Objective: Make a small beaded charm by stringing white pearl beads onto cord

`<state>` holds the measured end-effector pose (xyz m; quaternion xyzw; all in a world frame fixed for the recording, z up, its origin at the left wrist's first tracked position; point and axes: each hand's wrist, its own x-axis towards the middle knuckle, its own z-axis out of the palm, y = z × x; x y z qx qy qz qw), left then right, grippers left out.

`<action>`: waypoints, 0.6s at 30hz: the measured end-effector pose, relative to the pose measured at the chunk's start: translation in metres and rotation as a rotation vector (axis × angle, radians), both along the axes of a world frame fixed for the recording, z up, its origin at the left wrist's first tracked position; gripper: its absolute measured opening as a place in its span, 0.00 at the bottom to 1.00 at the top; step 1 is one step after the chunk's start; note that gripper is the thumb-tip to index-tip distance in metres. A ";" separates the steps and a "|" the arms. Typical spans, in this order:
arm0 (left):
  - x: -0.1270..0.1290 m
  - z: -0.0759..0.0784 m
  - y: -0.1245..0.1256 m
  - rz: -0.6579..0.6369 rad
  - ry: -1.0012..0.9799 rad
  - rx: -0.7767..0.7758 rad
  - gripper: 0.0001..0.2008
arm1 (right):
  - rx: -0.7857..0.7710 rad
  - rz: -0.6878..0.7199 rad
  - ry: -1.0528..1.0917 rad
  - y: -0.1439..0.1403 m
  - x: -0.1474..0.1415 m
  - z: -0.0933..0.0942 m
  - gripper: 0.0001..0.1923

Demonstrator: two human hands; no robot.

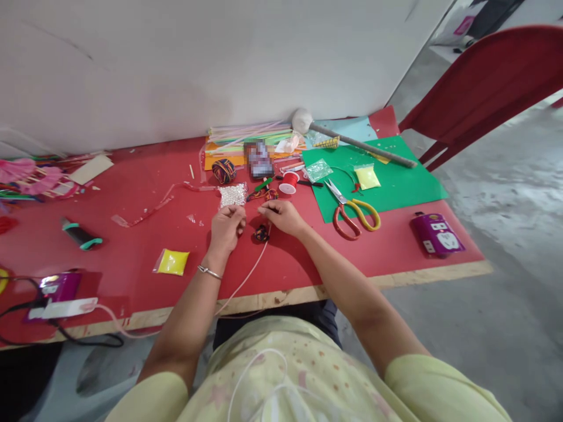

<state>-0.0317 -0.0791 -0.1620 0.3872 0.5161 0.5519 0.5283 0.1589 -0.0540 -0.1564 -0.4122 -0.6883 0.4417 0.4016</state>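
Observation:
My left hand (227, 228) is closed in a pinch just below a bag of white beads (233, 195); whatever is between its fingertips is too small to make out. To its right, my right hand (284, 217) has thumb and forefinger pressed together, and I cannot make out what they hold. A small dark multicoloured bundle of yarn (260, 234) lies under the right fingers. Beyond the hands are a ball of multicoloured yarn (224, 171), a spool of red thread (288, 182) and a green-handled tool (264, 184).
Red-and-yellow-handled scissors (341, 199) lie open on green card (396, 193). A yellow packet (173, 262) and a utility knife (81, 235) are on the left. Purple power sockets (437, 235) stand at the right edge. A pale cable (246, 275) crosses the table's front edge.

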 end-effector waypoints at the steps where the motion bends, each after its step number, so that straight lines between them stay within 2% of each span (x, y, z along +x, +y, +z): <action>1: 0.001 0.000 -0.001 -0.020 -0.019 -0.014 0.17 | -0.045 0.000 0.032 -0.001 -0.001 0.001 0.16; 5: 0.008 0.000 -0.005 -0.052 0.004 -0.040 0.17 | -0.087 0.057 0.065 -0.004 -0.004 0.002 0.17; 8: 0.010 0.000 -0.004 -0.013 -0.009 -0.017 0.13 | -0.106 0.089 0.070 -0.005 -0.005 0.002 0.17; 11: 0.009 0.001 -0.002 0.035 -0.049 -0.022 0.14 | -0.176 0.073 0.112 -0.004 -0.004 0.001 0.17; 15: 0.006 0.003 -0.002 -0.038 -0.075 -0.047 0.21 | -0.189 0.075 0.117 -0.002 -0.005 -0.001 0.17; 18: 0.005 0.001 -0.003 -0.097 -0.039 -0.029 0.20 | -0.159 0.090 0.082 -0.003 -0.005 -0.001 0.18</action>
